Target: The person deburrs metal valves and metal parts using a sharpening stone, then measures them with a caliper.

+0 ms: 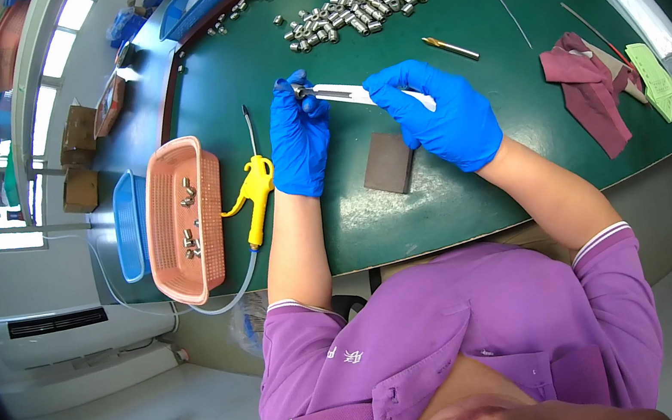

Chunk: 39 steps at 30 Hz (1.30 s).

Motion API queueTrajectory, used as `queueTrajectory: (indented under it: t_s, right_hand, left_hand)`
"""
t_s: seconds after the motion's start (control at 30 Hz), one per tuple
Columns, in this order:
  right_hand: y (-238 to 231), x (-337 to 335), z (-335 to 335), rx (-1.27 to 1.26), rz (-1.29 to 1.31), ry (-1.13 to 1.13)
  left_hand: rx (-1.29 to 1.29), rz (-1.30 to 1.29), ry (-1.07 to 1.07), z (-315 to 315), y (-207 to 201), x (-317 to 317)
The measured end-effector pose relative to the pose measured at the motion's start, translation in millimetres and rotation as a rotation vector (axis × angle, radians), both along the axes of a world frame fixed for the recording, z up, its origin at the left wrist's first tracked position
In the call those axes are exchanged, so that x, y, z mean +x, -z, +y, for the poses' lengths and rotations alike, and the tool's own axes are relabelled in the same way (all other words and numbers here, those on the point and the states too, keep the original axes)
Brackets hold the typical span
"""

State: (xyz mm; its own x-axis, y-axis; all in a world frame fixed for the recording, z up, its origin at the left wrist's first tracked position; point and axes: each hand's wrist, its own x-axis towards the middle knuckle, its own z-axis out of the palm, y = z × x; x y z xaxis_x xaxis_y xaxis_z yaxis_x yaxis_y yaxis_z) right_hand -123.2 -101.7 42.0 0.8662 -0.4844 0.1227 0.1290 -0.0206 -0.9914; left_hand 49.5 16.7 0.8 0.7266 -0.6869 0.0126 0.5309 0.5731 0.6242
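Note:
My left hand (299, 137), in a blue glove, is closed with its fingertips around a small metal cylinder (299, 91). My right hand (439, 112), gloved in the same blue, grips a slim white-handled tool (349, 94) with a grey slot along its body. The tool's far end meets the metal cylinder at my left fingertips; its exact tip is too small to make out. A dark grey-brown block (386, 163) lies on the green table just below my right hand. Left of my left wrist rests a yellow air blow gun (255, 189) with a thin dark nozzle.
Many metal cylinders (358, 5) lie heaped at the back. A pink basket (207, 203) at the left holds several more, beside a blue tray (130, 241). A drill bit (451, 48), a thin rod (508, 15) and a maroon cloth (583, 90) lie to the right.

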Motion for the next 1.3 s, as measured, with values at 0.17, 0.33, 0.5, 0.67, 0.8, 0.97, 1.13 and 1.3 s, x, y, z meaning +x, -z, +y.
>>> queueTrajectory:
  t_s: [0.17,0.33,0.5,0.67,0.8,0.97,1.13,1.3]
  right_hand:
    - [9,2,0,-0.677,-0.238,0.162]
    - [10,1,3,-0.987,-0.208,0.185]
    - [9,3,2,-0.08,-0.078,0.027]
    - [10,1,3,-0.263,-0.204,0.079]
    - [11,1,3,-0.401,-0.228,0.1]
    - [14,2,1,-0.572,-0.23,0.142]
    - [10,0,0,-0.828,-0.184,0.151]
    - [8,0,4,-0.419,-0.092,0.123]
  left_hand:
    - [-0.03,-0.016,0.026,0,-2,0]
    - [-0.013,-0.046,0.019,1,-1,1]
    - [-0.022,0.017,-0.002,-1,-5,-3]
    - [-0.086,-0.023,0.015,-2,-9,-3]
    - [-0.082,-0.031,0.042,-2,-5,1]
    - [-0.044,-0.065,0.027,-2,-6,-1]
    - [-0.001,-0.068,-0.013,-1,-8,-4]
    - [-0.018,-0.098,0.03,-3,-7,-3]
